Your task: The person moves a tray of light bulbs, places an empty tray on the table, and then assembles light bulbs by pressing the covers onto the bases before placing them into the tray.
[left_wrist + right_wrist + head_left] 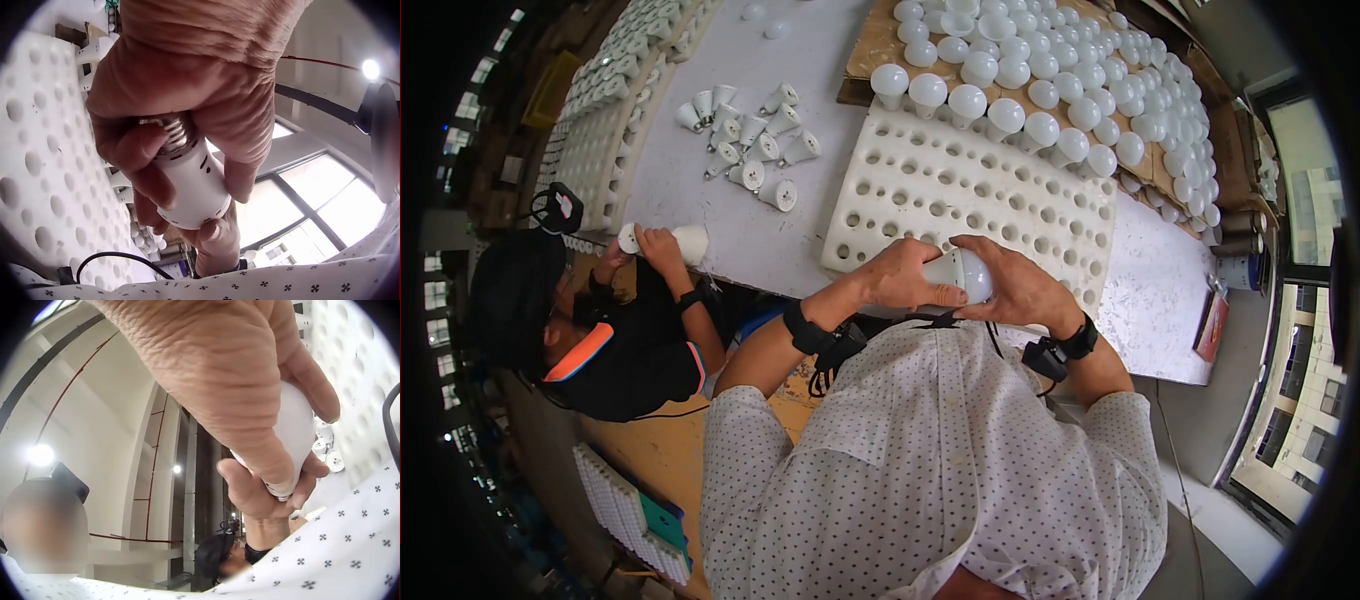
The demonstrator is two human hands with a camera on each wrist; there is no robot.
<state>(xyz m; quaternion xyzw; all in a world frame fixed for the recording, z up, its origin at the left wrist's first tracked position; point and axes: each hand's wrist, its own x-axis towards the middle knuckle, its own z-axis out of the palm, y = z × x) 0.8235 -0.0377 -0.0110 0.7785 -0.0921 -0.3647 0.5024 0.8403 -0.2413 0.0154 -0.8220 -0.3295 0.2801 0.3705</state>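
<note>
One light bulb is held between both hands in front of the shirt, lying roughly sideways in the head view. My left hand (pixel 900 275) grips its white base (pixel 192 184), with the metal screw cap (pixel 178 136) in among the fingers. My right hand (pixel 1025 285) curls round the rounded white dome (pixel 295 422) at the other end. Just beyond the hands lies a white foam tray (pixel 880 215) with rows of holes.
Many domed bulbs (pixel 1040 130) stand on brown cardboard behind the tray. Several white bulb bases (pixel 762 148) lie loose on the table (pixel 800 40). At the left another person (pixel 630 330) holds a white object (pixel 690 243). Foam racks (pixel 615 90) fill the far left.
</note>
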